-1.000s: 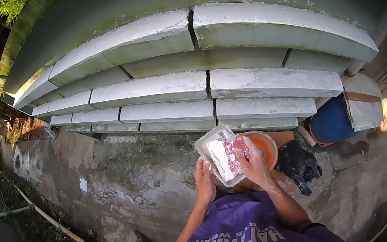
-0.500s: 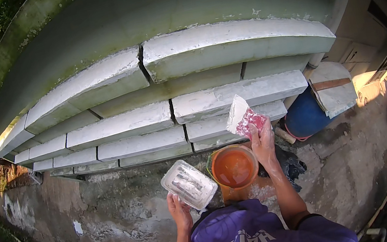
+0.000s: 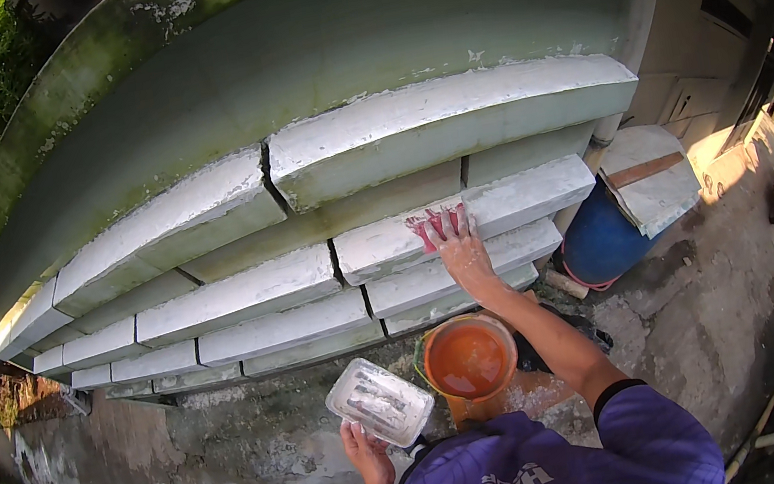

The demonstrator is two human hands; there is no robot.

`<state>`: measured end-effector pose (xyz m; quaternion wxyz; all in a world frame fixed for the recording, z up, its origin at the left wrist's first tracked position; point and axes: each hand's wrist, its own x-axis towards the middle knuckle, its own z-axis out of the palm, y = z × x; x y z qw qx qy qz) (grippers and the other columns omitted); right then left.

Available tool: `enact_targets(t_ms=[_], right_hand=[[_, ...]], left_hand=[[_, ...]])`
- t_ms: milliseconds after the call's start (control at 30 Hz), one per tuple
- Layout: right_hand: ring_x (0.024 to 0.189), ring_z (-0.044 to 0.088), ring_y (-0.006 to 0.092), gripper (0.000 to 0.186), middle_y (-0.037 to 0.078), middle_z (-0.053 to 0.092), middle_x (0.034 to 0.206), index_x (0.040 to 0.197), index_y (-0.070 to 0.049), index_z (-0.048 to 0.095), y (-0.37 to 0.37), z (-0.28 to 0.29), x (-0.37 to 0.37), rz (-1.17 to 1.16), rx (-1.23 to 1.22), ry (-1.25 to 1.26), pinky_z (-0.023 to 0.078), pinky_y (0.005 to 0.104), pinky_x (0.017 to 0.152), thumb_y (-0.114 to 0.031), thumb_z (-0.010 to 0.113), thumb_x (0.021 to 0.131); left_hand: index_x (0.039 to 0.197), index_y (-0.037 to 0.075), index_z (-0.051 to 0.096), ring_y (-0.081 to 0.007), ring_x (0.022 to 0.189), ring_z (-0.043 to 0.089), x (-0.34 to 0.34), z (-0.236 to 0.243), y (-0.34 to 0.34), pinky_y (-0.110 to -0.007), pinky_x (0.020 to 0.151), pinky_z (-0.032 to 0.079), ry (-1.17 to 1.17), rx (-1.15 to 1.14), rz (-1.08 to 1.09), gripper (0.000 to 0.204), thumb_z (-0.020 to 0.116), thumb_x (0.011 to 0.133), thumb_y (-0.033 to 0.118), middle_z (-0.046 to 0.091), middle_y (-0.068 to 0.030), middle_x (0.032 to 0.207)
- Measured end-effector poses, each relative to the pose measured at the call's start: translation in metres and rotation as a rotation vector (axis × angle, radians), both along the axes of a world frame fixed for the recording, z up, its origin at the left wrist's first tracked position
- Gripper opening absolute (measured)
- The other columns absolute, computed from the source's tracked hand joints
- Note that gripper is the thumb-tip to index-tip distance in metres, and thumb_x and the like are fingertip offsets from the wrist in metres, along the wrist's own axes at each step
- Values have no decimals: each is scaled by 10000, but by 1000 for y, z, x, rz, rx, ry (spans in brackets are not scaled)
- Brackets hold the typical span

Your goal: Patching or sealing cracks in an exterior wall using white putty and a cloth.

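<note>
My right hand (image 3: 464, 255) is stretched forward, its fingers closed on a red putty scraper (image 3: 427, 225) smeared with white paste. The scraper lies against the white-coated top of a middle ledge (image 3: 531, 191) on the wall; its blade edge is hard to make out. Lower down, my left hand (image 3: 368, 454) grips a shallow rectangular plastic tub (image 3: 404, 412) by its near corner. White paste coats the tub's inside, with darker streaks on its bottom. White residue covers my right fingers.
An orange-brown bucket (image 3: 465, 325) holding reddish liquid stands below the ledges. To its right is a blue drum (image 3: 600, 233) with a pale board (image 3: 654, 169) on top. Another white-topped ledge (image 3: 446, 103) runs above. Rough concrete floor (image 3: 259, 455) lies underfoot.
My right hand has reached forward and left, bringing the scraper from the air above the bucket onto the ledge. The left hand still holds the tub. The view has shifted slightly.
</note>
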<state>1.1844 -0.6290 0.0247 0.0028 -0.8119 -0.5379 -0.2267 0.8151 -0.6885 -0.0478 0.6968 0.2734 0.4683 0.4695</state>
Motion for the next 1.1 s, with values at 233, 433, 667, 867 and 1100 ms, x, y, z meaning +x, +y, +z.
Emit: enact_targets(t_ms=[233,433,667,867,1100], right_hand=[[1193,557,365,447,168,605,1270,1297,-87,577,-42,42,-23,156,72,383,451,468,996,-49,512,856],[1081,615,319,361,118,653,1173,1210,-109,626,-7,43,13,20,169,267,468,448,938,-76,496,875],[1082,617,337,315,130,664,1143,1183,-150,642,-12,36,19,92,-46,306,430,526,945,-120,509,899],[954,655,346,312,149,690,1035,1116,-116,678,-10,41,35,174,156,360,460,491,870,-56,476,886],[1203,557,308,347,101,645,1229,1202,-152,646,-8,29,-7,113,81,256,393,493,1032,-90,514,888]], left_hand=[[1286,134,473,-13,618,544,-6,-3,-4,-184,496,475,28,-20,14,354,560,986,300,586,63,902],[1297,134,465,-15,632,542,0,1,-3,-189,505,477,26,-32,3,367,563,985,300,571,62,882],[1297,144,464,-1,613,497,-4,-4,-4,-184,500,468,19,-27,6,368,578,980,292,528,78,834],[1299,154,464,2,642,495,-2,-6,-9,-186,509,466,37,-40,-2,376,585,976,302,520,87,842],[1309,153,455,-5,647,482,-8,-16,-8,-194,525,466,54,-56,-22,391,588,973,303,499,87,831]])
